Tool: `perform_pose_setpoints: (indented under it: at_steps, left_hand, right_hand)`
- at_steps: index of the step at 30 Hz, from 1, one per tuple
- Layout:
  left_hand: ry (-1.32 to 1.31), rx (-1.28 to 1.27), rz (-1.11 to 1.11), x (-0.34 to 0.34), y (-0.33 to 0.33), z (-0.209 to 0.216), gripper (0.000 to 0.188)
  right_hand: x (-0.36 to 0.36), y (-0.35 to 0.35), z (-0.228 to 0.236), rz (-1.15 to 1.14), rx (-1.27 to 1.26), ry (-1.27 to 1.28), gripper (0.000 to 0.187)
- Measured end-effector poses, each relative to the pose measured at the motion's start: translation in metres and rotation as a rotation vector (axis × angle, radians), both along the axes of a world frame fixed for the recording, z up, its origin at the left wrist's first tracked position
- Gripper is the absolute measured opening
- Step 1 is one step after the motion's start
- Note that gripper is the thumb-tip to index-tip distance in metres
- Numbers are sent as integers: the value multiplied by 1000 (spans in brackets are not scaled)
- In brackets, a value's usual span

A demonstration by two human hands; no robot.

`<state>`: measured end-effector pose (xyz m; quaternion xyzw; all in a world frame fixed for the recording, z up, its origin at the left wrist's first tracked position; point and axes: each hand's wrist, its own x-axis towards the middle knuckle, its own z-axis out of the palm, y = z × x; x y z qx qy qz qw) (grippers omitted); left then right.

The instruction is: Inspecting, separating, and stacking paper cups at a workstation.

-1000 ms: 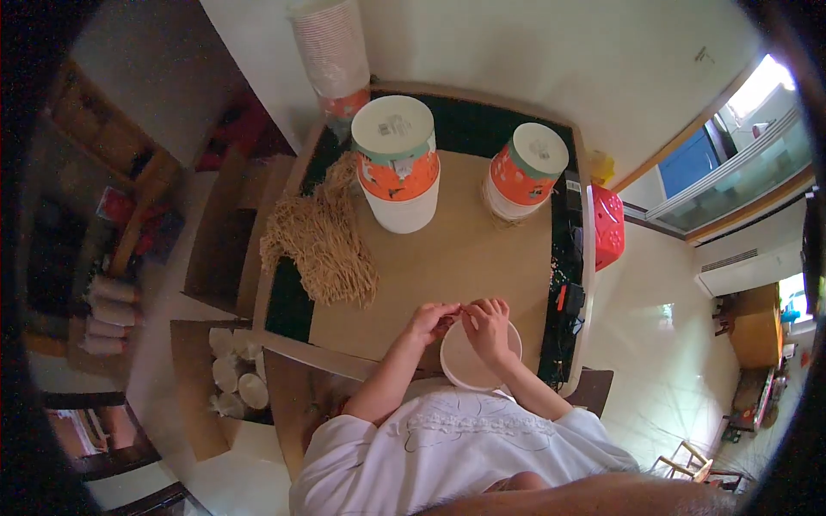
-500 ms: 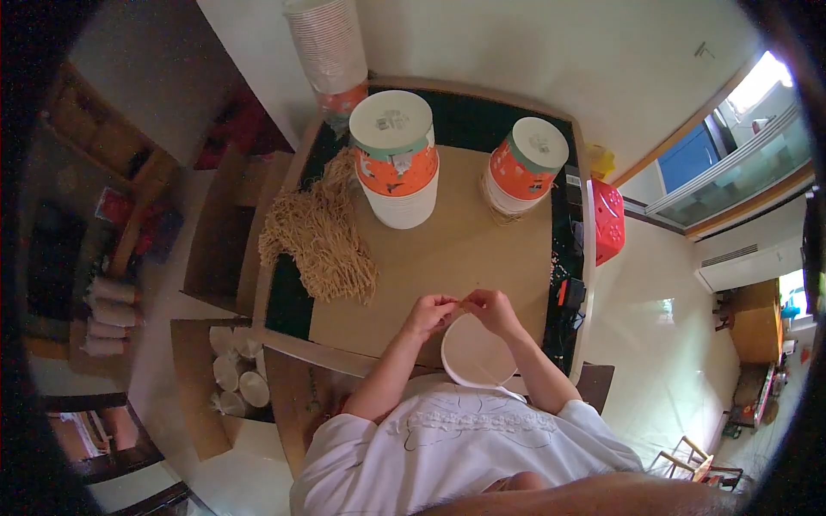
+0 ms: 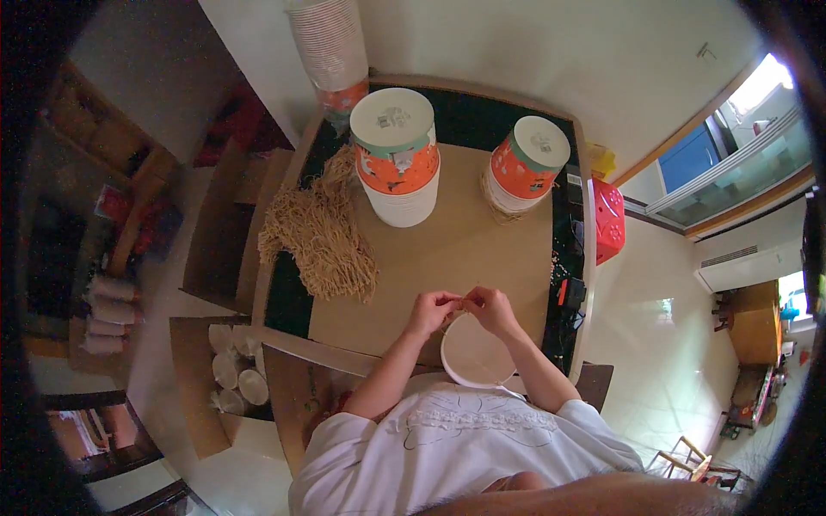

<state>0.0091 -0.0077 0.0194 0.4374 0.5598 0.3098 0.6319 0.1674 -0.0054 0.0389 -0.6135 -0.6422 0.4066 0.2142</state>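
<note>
A white paper bucket (image 3: pixel 478 351) rests against my front at the near table edge, its open mouth facing up. At its far rim, both hands meet with fingertips pinched. My left hand (image 3: pixel 433 311) and my right hand (image 3: pixel 488 308) are closed on what looks like a thin tan cord, mostly hidden by the fingers. To the left on the table lies a loose heap of tan cords (image 3: pixel 318 228). Beyond the hands stands an upturned stack of white buckets with an orange and green one (image 3: pixel 397 168) on top. A shorter upturned stack (image 3: pixel 527 168) stands farther right, tan strands around its lower part.
Cardboard (image 3: pixel 447 258) covers the middle of the dark green table. Black devices (image 3: pixel 570 297) lie along its right edge. A tall bucket stack (image 3: pixel 325 43) stands at the back left, and an open box (image 3: pixel 202 387) of white cups is on the floor left. A red basket (image 3: pixel 607 222) stands right.
My fingertips have shifted slightly at the bucket's far rim, still pinched together. The pale strand across the bucket's mouth shows less now. The stacks and the heap stay put.
</note>
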Motion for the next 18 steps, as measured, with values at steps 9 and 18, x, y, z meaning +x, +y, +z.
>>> perform_pose_setpoints:
  at_steps: [9,18]
  left_hand:
    - [-341,-164,121,-9,1,-39,12]
    - [-444,-299,168,-18,1,-19,8]
  right_hand:
    - [0,-1,-5,-18,94,51,13]
    - [-11,2,6,98,-17,25,16]
